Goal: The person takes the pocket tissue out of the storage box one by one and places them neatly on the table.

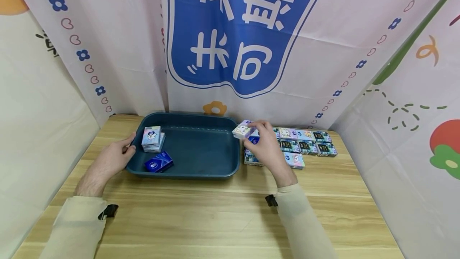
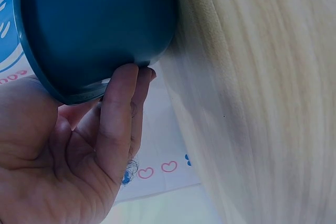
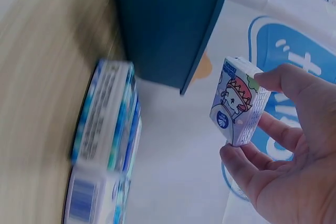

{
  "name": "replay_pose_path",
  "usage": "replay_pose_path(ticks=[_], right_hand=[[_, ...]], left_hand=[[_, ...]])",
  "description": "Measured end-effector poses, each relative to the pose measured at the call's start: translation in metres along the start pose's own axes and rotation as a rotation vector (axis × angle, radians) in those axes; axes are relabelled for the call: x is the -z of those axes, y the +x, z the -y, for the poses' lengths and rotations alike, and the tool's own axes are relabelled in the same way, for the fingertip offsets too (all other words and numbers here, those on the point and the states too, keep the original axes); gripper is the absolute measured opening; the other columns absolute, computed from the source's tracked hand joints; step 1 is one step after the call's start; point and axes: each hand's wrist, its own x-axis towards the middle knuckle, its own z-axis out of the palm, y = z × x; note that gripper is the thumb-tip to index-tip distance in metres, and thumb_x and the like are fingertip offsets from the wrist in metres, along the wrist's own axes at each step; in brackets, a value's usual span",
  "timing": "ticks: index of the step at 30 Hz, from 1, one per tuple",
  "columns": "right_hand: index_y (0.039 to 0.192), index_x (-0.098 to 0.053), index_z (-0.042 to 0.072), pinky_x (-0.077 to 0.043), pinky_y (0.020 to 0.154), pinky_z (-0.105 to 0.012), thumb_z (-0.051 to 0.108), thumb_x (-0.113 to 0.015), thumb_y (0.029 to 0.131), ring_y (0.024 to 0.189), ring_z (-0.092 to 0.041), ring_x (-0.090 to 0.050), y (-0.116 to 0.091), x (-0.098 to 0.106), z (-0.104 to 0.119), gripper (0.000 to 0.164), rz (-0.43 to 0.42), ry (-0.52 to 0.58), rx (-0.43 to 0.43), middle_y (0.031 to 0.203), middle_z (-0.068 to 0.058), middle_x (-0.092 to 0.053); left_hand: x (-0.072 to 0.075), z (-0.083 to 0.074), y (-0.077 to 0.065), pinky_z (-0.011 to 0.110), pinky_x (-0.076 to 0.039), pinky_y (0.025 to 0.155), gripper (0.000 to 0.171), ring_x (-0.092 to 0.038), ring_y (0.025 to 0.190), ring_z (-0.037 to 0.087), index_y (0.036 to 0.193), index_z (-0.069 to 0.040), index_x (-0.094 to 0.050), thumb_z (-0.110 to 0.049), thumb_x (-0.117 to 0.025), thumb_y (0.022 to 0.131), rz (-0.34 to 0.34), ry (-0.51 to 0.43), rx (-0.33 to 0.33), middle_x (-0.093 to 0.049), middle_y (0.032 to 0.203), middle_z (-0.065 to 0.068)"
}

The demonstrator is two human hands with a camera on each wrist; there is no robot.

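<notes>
A dark teal tray lies on the wooden table. My left hand grips its left end, thumb at the rim and fingers against the outer wall, as the left wrist view shows. Between the thumb and fingers of my right hand is a small tissue pack with a cartoon character on a pale purple face. That pack is raised over the tray's right rim. Inside the tray, light-blue tissue packs are stacked at the left, with a dark blue tissue pack lying in front of them.
Several more tissue packs, some dark and some pastel, lie in rows on the table right of the tray; my right hand partly hides them. Bare wood stretches along the front. A printed curtain hangs behind the table.
</notes>
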Motion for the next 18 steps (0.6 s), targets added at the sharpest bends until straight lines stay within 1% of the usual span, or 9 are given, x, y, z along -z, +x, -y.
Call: replay_pose_path(ticks=[3, 7, 11, 14, 18], right_hand=[[0.155, -0.071, 0.008, -0.058, 0.124, -0.06, 0.019, -0.085, 0.104, 0.148, -0.041, -0.06, -0.002, 0.007, -0.008, 0.054, -0.021, -0.003, -0.027, 0.167, -0.018, -0.054], [0.154, -0.069, 0.008, -0.058, 0.121, -0.061, 0.021, -0.086, 0.102, 0.146, -0.043, -0.058, -0.005, 0.017, -0.018, 0.056, -0.047, 0.003, -0.087, 0.168, -0.019, -0.048], [0.152, -0.066, 0.004, -0.055, 0.126, -0.064, 0.023, -0.086, 0.101, 0.149, -0.044, -0.052, -0.007, 0.026, -0.029, 0.058, -0.073, 0.014, -0.141, 0.169, -0.023, -0.042], [0.149, -0.066, 0.001, -0.051, 0.13, -0.065, 0.029, -0.088, 0.103, 0.15, -0.046, -0.051, -0.009, 0.032, -0.038, 0.058, -0.096, 0.007, -0.166, 0.169, -0.026, -0.04], [0.146, -0.067, -0.002, -0.05, 0.131, -0.065, 0.035, -0.089, 0.104, 0.147, -0.047, -0.053, -0.014, 0.042, -0.05, 0.06, -0.127, -0.01, -0.196, 0.167, -0.028, -0.04]], left_hand=[[0.0, 0.0, 0.0, 0.038, -0.052, 0.069, 0.064, -0.073, 0.102, 0.043, 0.182, 0.003, -0.026, -0.024, -0.046, 0.126, 0.001, 0.0, 0.0, -0.05, 0.163, 0.054], [0.0, 0.001, 0.001, 0.038, -0.053, 0.072, 0.065, -0.073, 0.106, 0.046, 0.182, 0.003, -0.026, -0.023, -0.046, 0.126, 0.003, 0.001, -0.002, -0.049, 0.163, 0.054], [0.0, 0.003, 0.002, 0.037, -0.054, 0.071, 0.064, -0.073, 0.105, 0.045, 0.182, 0.003, -0.026, -0.024, -0.046, 0.126, 0.0, 0.0, -0.006, -0.051, 0.162, 0.054], [-0.001, 0.004, 0.002, 0.038, -0.054, 0.07, 0.064, -0.074, 0.105, 0.046, 0.182, 0.003, -0.025, -0.024, -0.045, 0.127, 0.005, -0.008, -0.007, -0.049, 0.163, 0.054], [-0.001, 0.005, 0.002, 0.038, -0.055, 0.071, 0.064, -0.074, 0.107, 0.047, 0.182, 0.004, -0.025, -0.024, -0.044, 0.127, 0.008, -0.011, -0.01, -0.048, 0.163, 0.054]])
